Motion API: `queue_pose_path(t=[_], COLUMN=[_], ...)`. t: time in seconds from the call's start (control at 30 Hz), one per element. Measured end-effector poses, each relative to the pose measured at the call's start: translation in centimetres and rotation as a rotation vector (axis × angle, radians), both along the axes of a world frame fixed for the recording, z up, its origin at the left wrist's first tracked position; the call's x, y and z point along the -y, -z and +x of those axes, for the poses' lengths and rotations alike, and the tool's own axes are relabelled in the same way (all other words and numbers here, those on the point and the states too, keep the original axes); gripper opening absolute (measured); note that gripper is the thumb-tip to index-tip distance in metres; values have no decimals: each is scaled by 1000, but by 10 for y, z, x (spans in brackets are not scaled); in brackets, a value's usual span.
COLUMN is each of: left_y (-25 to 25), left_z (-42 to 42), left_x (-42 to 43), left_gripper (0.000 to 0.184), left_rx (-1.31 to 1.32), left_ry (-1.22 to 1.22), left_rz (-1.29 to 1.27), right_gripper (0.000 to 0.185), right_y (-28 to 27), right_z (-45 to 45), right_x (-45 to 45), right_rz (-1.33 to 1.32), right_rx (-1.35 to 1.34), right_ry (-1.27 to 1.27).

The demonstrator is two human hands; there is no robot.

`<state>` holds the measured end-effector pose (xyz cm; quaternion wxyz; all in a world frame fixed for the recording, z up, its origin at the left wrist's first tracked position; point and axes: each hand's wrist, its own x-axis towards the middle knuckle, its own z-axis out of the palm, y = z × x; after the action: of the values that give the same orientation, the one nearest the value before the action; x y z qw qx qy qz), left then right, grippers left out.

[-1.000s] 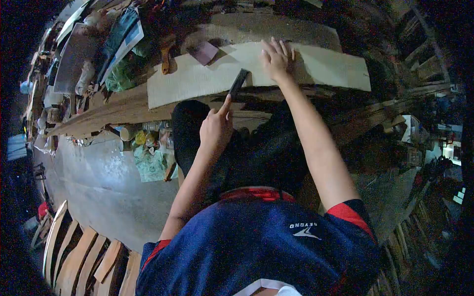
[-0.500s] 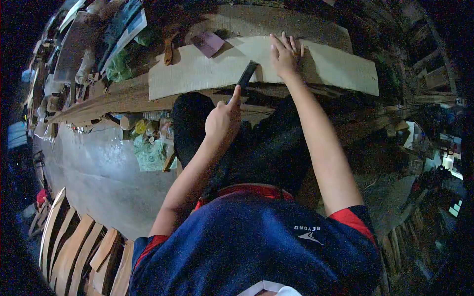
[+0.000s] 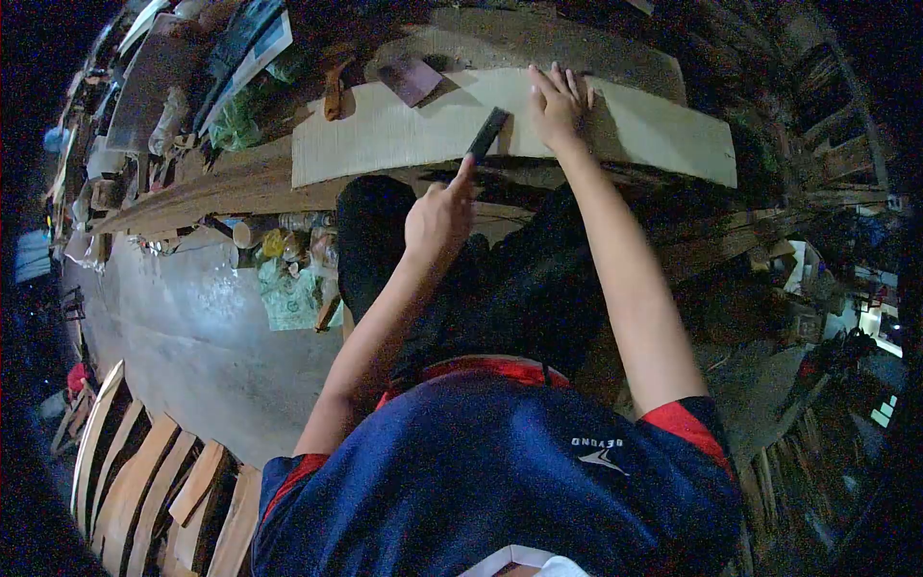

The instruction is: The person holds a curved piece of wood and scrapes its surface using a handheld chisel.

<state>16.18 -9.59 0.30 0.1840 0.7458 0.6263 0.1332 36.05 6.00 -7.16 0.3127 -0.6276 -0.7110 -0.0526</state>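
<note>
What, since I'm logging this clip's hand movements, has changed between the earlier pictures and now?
The left hand has shifted slightly rightward and away from the body, carrying the dark tool farther onto the pale board. The whole view has also shifted a little. Nothing was visibly taken hold of or let go. The right hand still rests on the board; the purple sheet stays put.

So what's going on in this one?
A person sits before a pale board, the right hand spread flat on it. The left hand grips a dark, flat tool, index finger extended along it. The tool's far end is over the board, near its near edge; whether it touches is hard to tell. A purplish square sheet lies at the board's far edge, and an orange-brown piece, too unclear to identify, is left of it.
</note>
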Motion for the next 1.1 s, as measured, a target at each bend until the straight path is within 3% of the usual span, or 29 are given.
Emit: queue_pose_path(t=[0.4, 0.47, 0.6, 0.73, 0.8, 0.93, 1.03, 1.1], left_y=[-13, -8, -17, -19, -24, -31, -36, -24], left_z=[-4, 0, 11, 5, 2, 0, 7, 12], left_x=[0, -16, -29, -13, -3, 4, 10, 12], left_gripper=[46, 46, 46, 48, 49, 46, 30, 26], left_rx=[-93, 5, -49, -15, 283, 393, 566, 902], left_ry=[-7, 53, 10, -2, -29, 51, 143, 47], left_rz=[-58, 6, -144, -87, 49, 199, 230, -103], right_gripper=[34, 34, 34, 34, 34, 34, 35, 35], right_y=[-7, -4, -6, 7, 10, -8, -7, -8], right_z=[-2, -1, 0, 1, 2, -2, -3, -3], right_x=[4, 2, 2, -5, -7, 5, 4, 4], right_rz=[-58, 8, -12, 27, 64, 2, 3, 11], right_rx=[69, 52, 62, 2, -53, 18, 16, 4], right_ry=[46, 29, 32, 3, -26, 25, 27, 22])
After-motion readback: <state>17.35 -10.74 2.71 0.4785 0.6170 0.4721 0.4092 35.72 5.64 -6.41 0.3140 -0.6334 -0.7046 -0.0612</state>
